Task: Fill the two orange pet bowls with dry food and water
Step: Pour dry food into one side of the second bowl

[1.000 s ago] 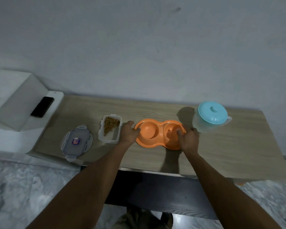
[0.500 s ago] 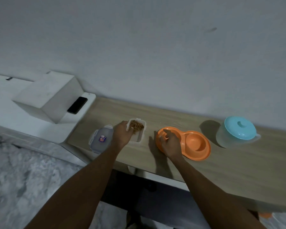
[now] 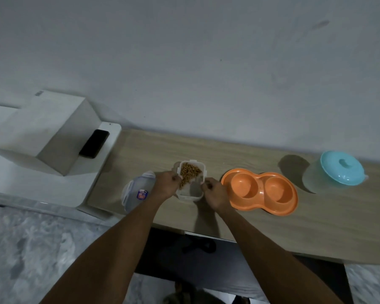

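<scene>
Pale wood-grain tabletop (image 3: 272,229): back edge against the grey wall, left end meeting a white ledge (image 3: 92,178). Bare wood along the front strip and at the right end, ahead of the jug. On the ledge, a white block (image 3: 42,132), well apart from the work.

Near the right end, a clear jug (image 3: 336,172) with teal lid, apart from the bowls. Mid-table, the orange pet bowls (image 3: 260,191), moulded as one piece, both wells showing bare plastic.

Close to the front-left corner, the container lid (image 3: 136,189), lying flat. Between lid and bowls, the food container (image 3: 190,190), with dry food (image 3: 189,172) heaped toward its far end. On the ledge, a black phone (image 3: 94,144).

At the container's left rim, the left hand (image 3: 166,184), fingers curled, gripping. At its right rim, the right hand (image 3: 215,193), fingertips pinching.

Count: 2 wells, 1 jug, 1 container, 1 lid, 1 phone, 2 hands.
</scene>
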